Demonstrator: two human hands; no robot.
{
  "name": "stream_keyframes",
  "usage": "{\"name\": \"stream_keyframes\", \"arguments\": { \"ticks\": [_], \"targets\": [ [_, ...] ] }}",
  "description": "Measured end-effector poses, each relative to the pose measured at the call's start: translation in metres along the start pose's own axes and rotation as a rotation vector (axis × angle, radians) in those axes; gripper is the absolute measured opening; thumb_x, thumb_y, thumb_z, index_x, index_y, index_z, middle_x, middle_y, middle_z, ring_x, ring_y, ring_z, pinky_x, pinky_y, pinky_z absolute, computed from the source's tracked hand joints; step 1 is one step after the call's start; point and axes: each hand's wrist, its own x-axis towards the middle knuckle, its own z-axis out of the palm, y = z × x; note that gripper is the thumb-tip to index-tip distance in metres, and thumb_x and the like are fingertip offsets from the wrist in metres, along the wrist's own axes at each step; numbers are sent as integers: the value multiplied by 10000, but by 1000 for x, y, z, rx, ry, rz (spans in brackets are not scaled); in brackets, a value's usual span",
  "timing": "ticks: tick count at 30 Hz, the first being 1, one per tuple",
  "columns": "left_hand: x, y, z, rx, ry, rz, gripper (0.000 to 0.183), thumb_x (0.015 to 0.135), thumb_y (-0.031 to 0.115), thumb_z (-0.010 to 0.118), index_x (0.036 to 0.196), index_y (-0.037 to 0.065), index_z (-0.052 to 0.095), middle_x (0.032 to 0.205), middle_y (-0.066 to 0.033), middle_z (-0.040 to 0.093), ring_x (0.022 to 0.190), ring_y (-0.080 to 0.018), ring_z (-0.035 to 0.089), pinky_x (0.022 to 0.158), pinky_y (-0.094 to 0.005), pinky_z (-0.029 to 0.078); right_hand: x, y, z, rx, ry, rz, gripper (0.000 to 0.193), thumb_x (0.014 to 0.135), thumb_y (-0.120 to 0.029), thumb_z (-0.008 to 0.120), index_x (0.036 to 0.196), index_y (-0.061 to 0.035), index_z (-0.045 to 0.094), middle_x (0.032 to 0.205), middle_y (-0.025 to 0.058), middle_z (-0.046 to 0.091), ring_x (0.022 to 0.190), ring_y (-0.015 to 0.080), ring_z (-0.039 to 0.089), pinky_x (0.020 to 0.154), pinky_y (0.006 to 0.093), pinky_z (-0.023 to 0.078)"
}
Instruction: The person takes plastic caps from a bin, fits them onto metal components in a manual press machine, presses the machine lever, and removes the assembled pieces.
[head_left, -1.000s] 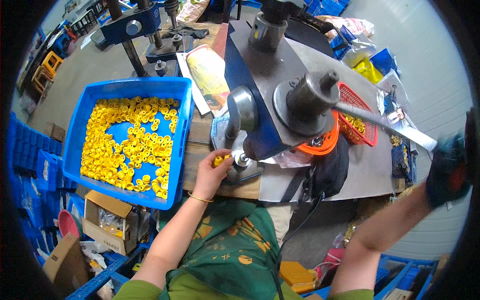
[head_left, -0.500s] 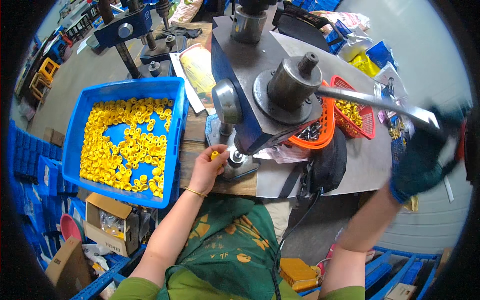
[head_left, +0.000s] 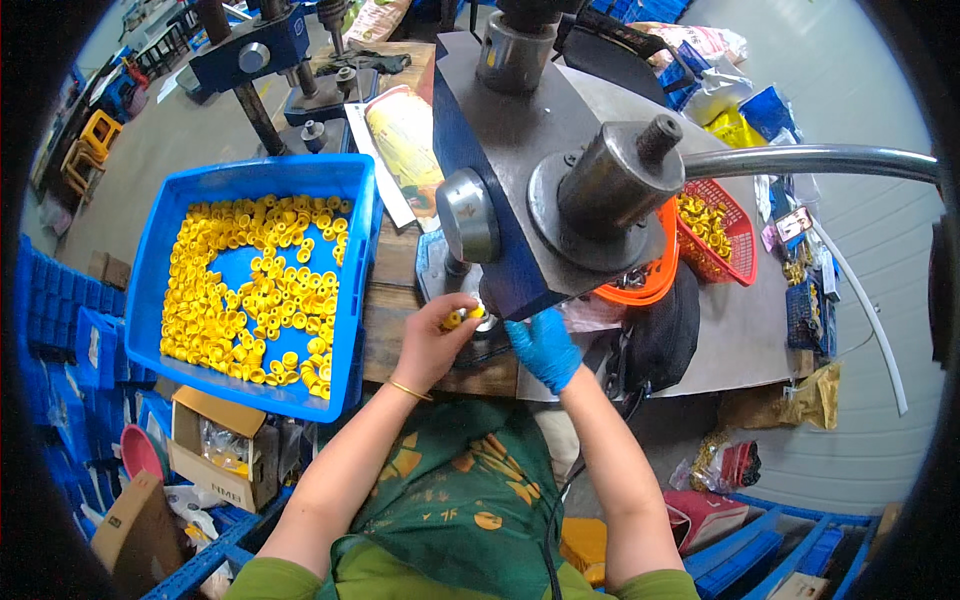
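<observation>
My left hand (head_left: 432,347) is closed in a pinch at the base of a hand press (head_left: 530,190), with a small yellow cap (head_left: 452,320) between its fingers. Another bit of yellow (head_left: 477,311) shows at the fingertips, over the press's round metal seat, which is mostly covered. My right hand (head_left: 548,352), in a blue glove, reaches in from the other side, close to the seat. The press head hides its fingertips, so what they touch does not show. The lever (head_left: 810,160) of the press sticks out to the right with no hand on it.
A blue tray (head_left: 250,172) full of yellow caps stands at the left. Behind the press head are an orange basket (head_left: 655,285) of dark metal parts and a red basket (head_left: 742,240) of yellow parts. A black bag (head_left: 665,335) lies right of my gloved hand.
My right hand has let go of the lever and come in left to the press base. The lever has swung to another angle. My left hand has shifted slightly right, still holding a yellow cap.
</observation>
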Motion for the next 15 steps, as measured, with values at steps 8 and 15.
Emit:
{"name": "stream_keyframes", "arguments": {
  "ticks": [8, 15],
  "targets": [
    [-3, -11, 0, 32, 40, 18, 208, 738, 51, 653, 934, 29, 587, 843, -60, 600, 748, -159, 576, 641, -257, 464, 13, -4, -17, -298, -157, -107, 217, 649, -201, 673, 739, -33, 570, 727, 178, 549, 705, 351, 538, 634, 408, 434],
    [-12, -1, -28, -876, 76, -558, 353, 876, 271, 425, 1146, 47, 465, 842, -26, 509, 641, -79, 445, 445, -169, 314, 38, -32, -6, -367, -266, -206, 255, 677, -210, 665, 899, -87, 640, 860, 150, 616, 799, 332, 573, 704, 397, 454]
  ]
}}
